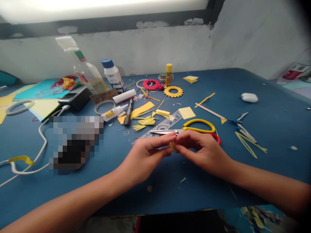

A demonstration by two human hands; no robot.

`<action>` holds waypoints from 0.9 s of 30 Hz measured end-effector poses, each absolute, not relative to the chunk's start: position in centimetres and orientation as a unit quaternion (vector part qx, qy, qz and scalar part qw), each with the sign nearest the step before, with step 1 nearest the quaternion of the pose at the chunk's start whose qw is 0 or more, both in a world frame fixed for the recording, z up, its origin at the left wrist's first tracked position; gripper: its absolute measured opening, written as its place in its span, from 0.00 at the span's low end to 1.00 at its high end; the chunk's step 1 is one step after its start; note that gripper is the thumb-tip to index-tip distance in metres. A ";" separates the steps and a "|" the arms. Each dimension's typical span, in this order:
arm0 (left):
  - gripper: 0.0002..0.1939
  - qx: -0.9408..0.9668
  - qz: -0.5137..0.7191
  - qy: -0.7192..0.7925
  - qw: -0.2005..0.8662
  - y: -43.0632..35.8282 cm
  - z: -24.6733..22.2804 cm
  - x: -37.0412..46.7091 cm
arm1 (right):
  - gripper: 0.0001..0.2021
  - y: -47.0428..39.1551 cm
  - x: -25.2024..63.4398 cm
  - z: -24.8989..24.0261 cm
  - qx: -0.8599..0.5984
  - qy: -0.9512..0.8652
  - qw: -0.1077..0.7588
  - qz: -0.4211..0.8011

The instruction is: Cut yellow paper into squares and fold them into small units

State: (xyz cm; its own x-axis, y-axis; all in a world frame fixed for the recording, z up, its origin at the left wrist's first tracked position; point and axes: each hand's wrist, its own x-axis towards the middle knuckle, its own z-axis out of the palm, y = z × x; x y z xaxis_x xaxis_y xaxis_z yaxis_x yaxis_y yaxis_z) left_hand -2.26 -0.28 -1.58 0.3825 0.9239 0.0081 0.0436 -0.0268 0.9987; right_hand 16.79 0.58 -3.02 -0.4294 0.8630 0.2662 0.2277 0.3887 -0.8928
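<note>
Our fingers (pixel 159 141) meet just in front of the scissors (pixel 178 132), the tips of the left hand (pixel 143 158) and the right hand (pixel 206 152) pinched close around a small yellowish piece (pixel 173 147) that they mostly hide.

Going from the left along our blue worktop (pixel 109 194), we see a white ring (pixel 20 107) resting partly on paper, well to the left of the scissors. Also left of them are a white cable (pixel 45 139), a black box (pixel 79 98) and an object blurred out by large pixels (pixel 77 145), which we cannot make out. Beyond and left of the scissors we have a clear bottle (pixel 89 76), a blue-capped white bottle (pixel 113 76), a glue bottle (pixel 113 113) and a black marker (pixel 128 113). Nearer the scissors, on their left, lie yellow paper scraps (pixel 146 121), and a clear ruler (pixel 167 122) runs partly beneath the blades. Behind the scissors we find a red notched ring (pixel 145 84), a yellow glue stick (pixel 168 77) and a yellow notched ring (pixel 166 92). To their right are a flat wooden stick (pixel 210 111) and, farther off, a white case (pixel 249 97).
</note>
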 end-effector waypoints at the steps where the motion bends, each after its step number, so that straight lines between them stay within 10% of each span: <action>1: 0.16 0.609 0.388 0.398 0.566 -0.3 -1.6 -2.2 | 0.03 0.6 16.8 -3.1 -0.371 -0.742 0.387 0.403; 27: 0.14 0.624 0.382 0.389 0.560 -0.1 -2.1 -2.0 | 0.04 0.1 16.4 -3.3 -0.356 -0.751 0.407 0.379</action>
State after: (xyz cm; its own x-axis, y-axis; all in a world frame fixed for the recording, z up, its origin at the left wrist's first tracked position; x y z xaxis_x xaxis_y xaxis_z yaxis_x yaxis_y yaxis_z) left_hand -2.02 -0.07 -2.11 0.4044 0.9137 0.0411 0.0580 -0.0705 0.9958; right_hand 16.41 0.06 -3.26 -0.4154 0.8432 0.3412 0.2264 0.4592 -0.8590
